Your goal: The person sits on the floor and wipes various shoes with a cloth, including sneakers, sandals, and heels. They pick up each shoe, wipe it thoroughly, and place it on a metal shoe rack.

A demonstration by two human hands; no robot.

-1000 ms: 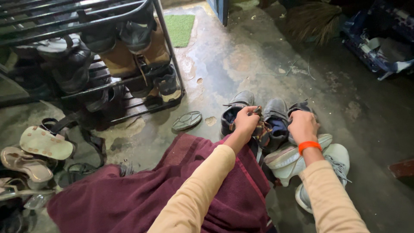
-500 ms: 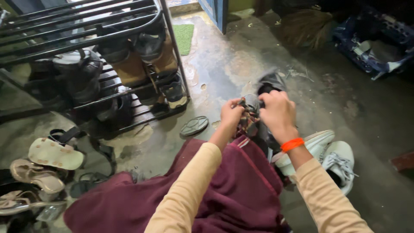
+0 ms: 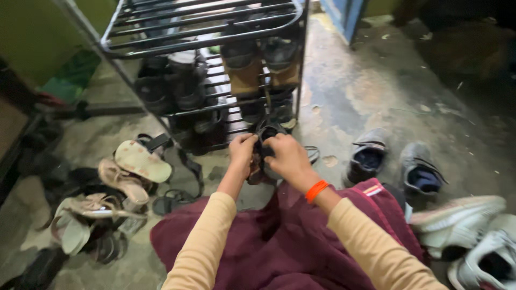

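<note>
1. We hold a dark shoe (image 3: 267, 140) just left of the frame's centre, above the floor (image 3: 371, 91) in front of the black metal shoe rack (image 3: 215, 37), which stands at 12 o'clock from it.
2. The shoe's opening faces up toward us. Its long axis seems to run from 6 to 12 o'clock, with the far end toward the rack, but our fingers cover most of it, so we cannot tell toe from heel.
3. Our left hand (image 3: 242, 150) is curled shut on the shoe's 9 o'clock side, and a scrap of patterned cloth (image 3: 254, 172) hangs under it. We cannot tell whether the cloth is part of the shoe.
4. Our right hand (image 3: 287, 156), with an orange band (image 3: 316, 190) at the wrist, is closed on the shoe's 3 o'clock side, fingers hooked over the rim.
5. At 3 o'clock, two dark slip-on shoes (image 3: 395, 161) stand apart on the floor.
6. At 4 o'clock, pale sneakers (image 3: 467, 231) are cut off by the frame edge.
7. At 9 o'clock lies a heap of sandals (image 3: 123, 172), the lower ones tangled and hard to separate.
8. A maroon cloth (image 3: 274, 241) covers our lap and hides the floor beneath.
</note>
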